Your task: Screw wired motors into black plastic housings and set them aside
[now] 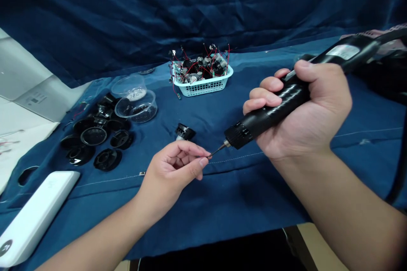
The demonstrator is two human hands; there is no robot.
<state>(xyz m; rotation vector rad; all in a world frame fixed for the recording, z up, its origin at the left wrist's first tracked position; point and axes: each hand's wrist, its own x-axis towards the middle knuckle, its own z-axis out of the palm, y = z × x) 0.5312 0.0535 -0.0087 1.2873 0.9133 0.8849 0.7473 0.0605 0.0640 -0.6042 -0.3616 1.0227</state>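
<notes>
My right hand is wrapped round a black electric screwdriver, which tilts down to the left. Its thin bit reaches the fingertips of my left hand. There, thumb and forefinger are pinched together at the bit's tip; anything small between them is hidden. Just behind my left hand, a small black round part with a pale lower piece stands on the blue cloth.
A light blue basket holds motors with red wires. Left are black round housings and clear plastic tubs, one with small dark pieces. A white oblong device lies front left. The screwdriver's cable runs off right.
</notes>
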